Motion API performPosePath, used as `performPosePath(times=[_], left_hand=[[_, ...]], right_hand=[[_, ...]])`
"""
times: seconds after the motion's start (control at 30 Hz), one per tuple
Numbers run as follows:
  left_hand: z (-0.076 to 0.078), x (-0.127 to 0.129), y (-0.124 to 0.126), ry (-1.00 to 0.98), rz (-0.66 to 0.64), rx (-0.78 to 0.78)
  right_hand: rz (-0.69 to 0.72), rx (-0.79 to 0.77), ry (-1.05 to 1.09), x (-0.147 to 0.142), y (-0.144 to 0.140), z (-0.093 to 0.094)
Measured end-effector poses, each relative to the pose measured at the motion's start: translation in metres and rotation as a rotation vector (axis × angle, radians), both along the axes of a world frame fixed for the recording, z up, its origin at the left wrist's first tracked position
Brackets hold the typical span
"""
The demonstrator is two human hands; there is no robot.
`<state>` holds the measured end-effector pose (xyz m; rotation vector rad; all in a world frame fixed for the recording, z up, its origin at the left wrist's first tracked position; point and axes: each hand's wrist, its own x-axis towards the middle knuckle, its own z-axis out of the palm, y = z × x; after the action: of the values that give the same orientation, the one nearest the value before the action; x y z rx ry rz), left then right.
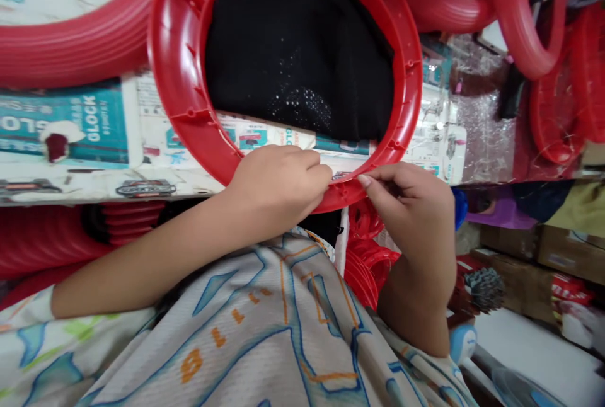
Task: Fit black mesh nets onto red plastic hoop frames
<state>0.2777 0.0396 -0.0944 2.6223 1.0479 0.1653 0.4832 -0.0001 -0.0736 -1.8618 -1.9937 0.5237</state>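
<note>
Gripping of the red plastic ring [179, 73] at its near rim is seen: the left hand [278, 183] is curled closed over the rim's lower edge, fingers folded onto the plastic, and the right hand [411, 205] is set just beside it, thumb and forefinger pinched at the same edge, where something small and thin seems to be held or picked at; what exactly is pinched cannot be told. The ring is held up in front of the person, tilted, with its ribbed underside and small pegs turned toward the camera. Black fabric [302, 54] with a scatter of tiny shiny dots is seen through the ring's opening. Behind the ring lies a printed cardboard sheet [70, 130], and more red rings [57, 48] are stacked to the left of the held ring and hung above and to the right of it. Below the ring a pile of red plastic parts [366, 256] sits near the person's patterned shirt [265, 331]. Step in hand is judged as fine work at one spot of the near rim, probably trimming or fitting something at the edge. Next move is judged to need a steady hold by the left hand and a precise fingertip pull or press by the right at that same spot; ring rotation would likely be required afterwards.
</note>
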Motion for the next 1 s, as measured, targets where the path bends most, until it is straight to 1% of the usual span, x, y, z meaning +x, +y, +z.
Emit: performPosePath(times=[0.13, 0.27, 0.47, 0.6, 0.8, 0.87, 1.0], left_hand=[[-0.004, 0.001, 0.0, -0.027, 0.024, -0.004], [-0.006, 0.0, -0.001, -0.06, 0.034, 0.015], [-0.002, -0.001, -0.002, -0.038, 0.023, -0.013], [-0.001, -0.001, -0.002, -0.02, 0.019, -0.004], [-0.002, -0.002, -0.002, -0.018, 0.009, 0.003], [-0.002, -0.002, -0.002, -0.008, 0.007, 0.006], [-0.001, 0.001, -0.003, -0.006, 0.0, 0.03]], right_hand=[[-0.022, 0.024, -0.013, 0.008, 0.003, -0.004], [-0.035, 0.059, -0.008, 0.009, 0.004, -0.009], [-0.019, 0.065, 0.044, 0.009, 0.001, -0.016], [-0.015, 0.073, 0.075, 0.01, -0.001, -0.018], [0.033, 0.151, 0.013, 0.008, -0.003, -0.02], [0.03, 0.166, -0.004, 0.007, -0.004, -0.02], [-0.04, 0.1, 0.024, 0.005, -0.004, -0.019]])
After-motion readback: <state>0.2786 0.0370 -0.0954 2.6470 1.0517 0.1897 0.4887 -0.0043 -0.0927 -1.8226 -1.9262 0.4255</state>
